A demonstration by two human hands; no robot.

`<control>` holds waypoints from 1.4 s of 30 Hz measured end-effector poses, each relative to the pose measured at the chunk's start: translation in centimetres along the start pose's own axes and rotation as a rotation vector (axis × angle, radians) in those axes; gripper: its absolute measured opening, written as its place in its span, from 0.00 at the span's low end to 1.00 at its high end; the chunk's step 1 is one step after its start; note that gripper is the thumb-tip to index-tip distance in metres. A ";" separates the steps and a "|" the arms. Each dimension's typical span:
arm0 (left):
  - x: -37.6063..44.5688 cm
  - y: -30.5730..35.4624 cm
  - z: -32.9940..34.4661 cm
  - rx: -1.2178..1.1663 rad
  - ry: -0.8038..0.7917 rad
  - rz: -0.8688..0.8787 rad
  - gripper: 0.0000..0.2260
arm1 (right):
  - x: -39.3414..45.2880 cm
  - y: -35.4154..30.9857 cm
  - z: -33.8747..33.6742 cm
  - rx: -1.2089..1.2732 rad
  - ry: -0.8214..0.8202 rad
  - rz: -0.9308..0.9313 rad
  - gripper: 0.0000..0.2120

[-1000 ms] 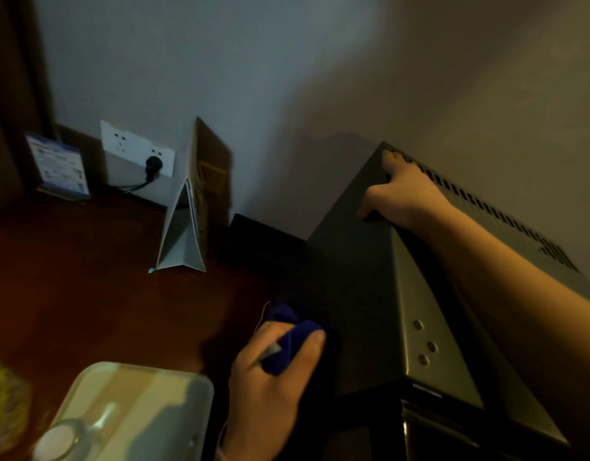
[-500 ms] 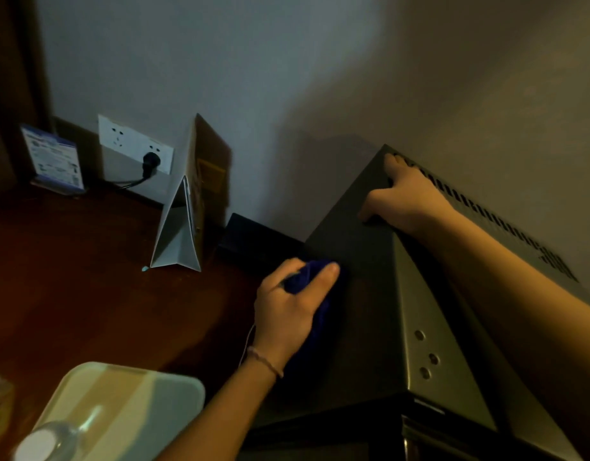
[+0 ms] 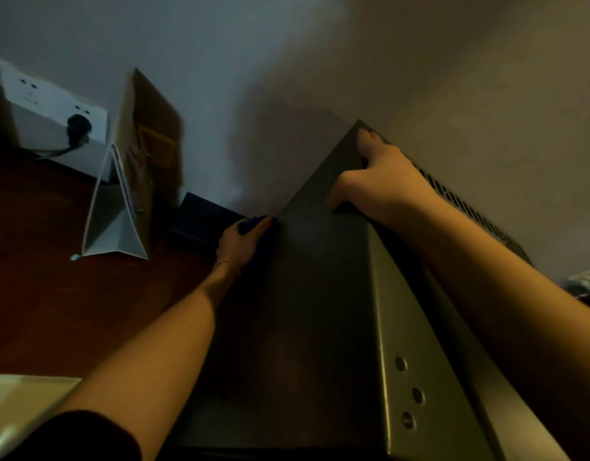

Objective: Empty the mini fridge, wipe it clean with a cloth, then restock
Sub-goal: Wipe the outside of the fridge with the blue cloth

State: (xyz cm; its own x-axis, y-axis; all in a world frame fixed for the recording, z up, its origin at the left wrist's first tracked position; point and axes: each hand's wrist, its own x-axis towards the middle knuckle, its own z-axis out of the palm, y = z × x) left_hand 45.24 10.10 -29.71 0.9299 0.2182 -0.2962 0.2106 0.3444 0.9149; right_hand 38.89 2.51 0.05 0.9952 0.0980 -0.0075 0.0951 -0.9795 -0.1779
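The dark mini fridge (image 3: 313, 311) fills the lower right, seen from above on its left side and top. My left hand (image 3: 238, 242) grips a blue cloth (image 3: 252, 224) and holds it against the far end of the fridge's left side wall. My right hand (image 3: 383, 184) grasps the fridge's top rear corner, fingers curled over the back edge beside the vent slots (image 3: 470, 211). The fridge's door and inside are out of sight.
A folded paper table card (image 3: 124, 207) stands on the dark wooden desk (image 3: 47, 294), with a dark box (image 3: 204, 217) behind my left hand. A wall socket with a black plug (image 3: 77, 126) sits at far left. A pale tray (image 3: 17, 404) lies at bottom left.
My left hand has slid the blue cloth along the fridge's side from the near end to the far end. My right hand has stayed on the rear corner. The view has dipped closer.
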 end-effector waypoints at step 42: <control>-22.8 8.6 -2.9 -0.176 -0.064 0.422 0.12 | 0.2 0.1 0.2 0.000 0.020 0.014 0.41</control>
State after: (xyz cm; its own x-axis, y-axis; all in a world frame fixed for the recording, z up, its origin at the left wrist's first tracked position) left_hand 24.96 10.73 -15.93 0.9412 0.3174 0.1153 -0.2400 0.3887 0.8896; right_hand 39.13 2.47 -0.17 0.9967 0.0807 0.0096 0.0811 -0.9807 -0.1781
